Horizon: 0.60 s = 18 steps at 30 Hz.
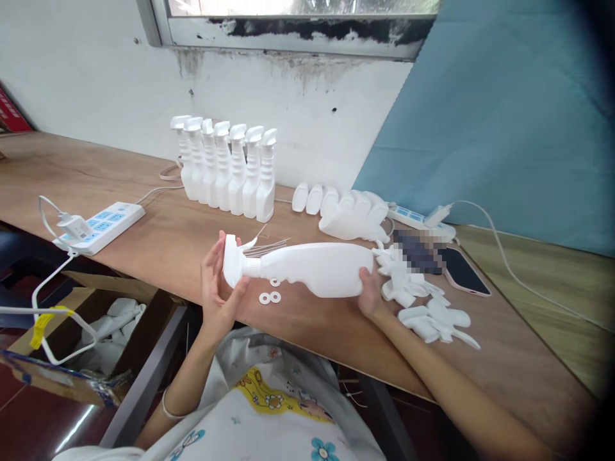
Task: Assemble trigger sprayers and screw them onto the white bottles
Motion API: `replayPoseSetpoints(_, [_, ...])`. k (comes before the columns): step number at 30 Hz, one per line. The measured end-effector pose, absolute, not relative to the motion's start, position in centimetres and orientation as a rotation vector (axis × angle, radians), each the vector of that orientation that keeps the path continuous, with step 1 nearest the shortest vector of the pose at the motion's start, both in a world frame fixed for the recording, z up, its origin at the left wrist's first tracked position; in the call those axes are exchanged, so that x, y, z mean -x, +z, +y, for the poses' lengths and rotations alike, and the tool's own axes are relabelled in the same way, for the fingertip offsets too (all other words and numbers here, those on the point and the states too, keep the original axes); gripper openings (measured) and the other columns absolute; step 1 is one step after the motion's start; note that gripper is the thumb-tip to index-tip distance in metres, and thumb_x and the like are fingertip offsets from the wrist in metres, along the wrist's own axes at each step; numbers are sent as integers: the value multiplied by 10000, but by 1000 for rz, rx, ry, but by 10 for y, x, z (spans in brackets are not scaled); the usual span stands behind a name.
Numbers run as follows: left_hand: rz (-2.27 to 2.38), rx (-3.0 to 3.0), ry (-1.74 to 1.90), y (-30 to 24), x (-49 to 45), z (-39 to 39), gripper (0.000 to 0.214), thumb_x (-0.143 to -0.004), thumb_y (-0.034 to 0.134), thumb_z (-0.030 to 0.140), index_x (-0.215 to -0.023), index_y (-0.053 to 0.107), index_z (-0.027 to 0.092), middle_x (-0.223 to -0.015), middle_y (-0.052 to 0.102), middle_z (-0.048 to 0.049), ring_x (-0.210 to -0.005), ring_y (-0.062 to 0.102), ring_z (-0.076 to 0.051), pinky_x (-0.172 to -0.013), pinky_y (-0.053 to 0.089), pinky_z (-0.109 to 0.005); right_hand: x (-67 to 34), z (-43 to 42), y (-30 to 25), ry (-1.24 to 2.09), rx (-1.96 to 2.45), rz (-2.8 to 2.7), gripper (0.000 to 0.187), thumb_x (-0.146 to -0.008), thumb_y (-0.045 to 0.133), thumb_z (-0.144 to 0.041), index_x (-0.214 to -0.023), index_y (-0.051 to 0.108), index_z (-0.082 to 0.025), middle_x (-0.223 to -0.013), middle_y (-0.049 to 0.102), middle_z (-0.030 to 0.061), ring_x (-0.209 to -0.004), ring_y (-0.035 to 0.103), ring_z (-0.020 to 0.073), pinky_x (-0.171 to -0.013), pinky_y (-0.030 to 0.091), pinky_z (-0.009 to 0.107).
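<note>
"How far along is the work?"

"Well under way, I'd judge: a row of seven spray bottles stands with trigger heads on. An eighth bottle is held sideways between both hands, on the person's side of the row."

"How is it gripped?"

"The left hand is curled round its trigger head, thumb in front, fingers behind. The right hand clasps the base end, its fingers mostly hidden. The head sits at the neck, but I can't tell whether it's tight."

"And what's left?"

"Probably the lying bottles to the right of the row, though I can't make out their necks. Loose sprayer parts lie farther right of the row and nearer the person. Thin dip tubes and three ring washers in front of it look unused."
</note>
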<state>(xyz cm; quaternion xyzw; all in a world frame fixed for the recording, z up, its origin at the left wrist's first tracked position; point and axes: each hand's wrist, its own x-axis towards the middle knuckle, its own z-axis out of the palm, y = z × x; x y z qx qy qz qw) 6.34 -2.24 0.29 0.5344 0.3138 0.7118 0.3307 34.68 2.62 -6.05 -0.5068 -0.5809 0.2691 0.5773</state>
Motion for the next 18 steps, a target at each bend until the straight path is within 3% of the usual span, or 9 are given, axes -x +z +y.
replayPoseSetpoints(5, [687, -1564, 1882, 24, -69, -20, 658, -723, 660, 349, -1278, 308, 357, -1449, 211, -39, -1243, 371, -291, -1030, 333, -468, -326, 28, -65, 1056, 1138, -1152, 529, -776, 360, -614, -1053, 540, -200, -942, 655, 54, -974, 575, 243, -749, 498, 367])
replayPoseSetpoints(9, [664, -1465, 1914, 37, -91, -1, 739, -677, 647, 515, -1288, 294, 295, -1368, 351, -83, -1204, 420, -292, -969, 416, -427, -310, 21, -63, 1128, 1043, -1067, 530, -774, 369, -620, -1070, 538, -214, -939, 660, 47, -924, 595, 231, -683, 518, 349])
replayPoseSetpoints(12, [715, -1436, 1915, 49, -113, 11, 567, -726, 625, 460, -1207, 409, 253, -1197, 514, -66, -1154, 475, -248, -956, 428, -379, -302, 16, -60, 1227, 1035, -1062, 535, -776, 373, -617, -1101, 513, -215, -917, 658, 49, -838, 609, 222, -601, 519, 334])
replayPoseSetpoints(18, [637, -1620, 1912, 79, -146, 16, 403, -738, 635, 364, -1081, 499, 202, -1048, 592, -62, -1024, 558, -213, -854, 476, -342, -301, 17, -54, 1358, 962, -973, 526, -790, 338, -623, -1099, 480, -222, -836, 642, 32, -649, 585, 175, -435, 449, 259])
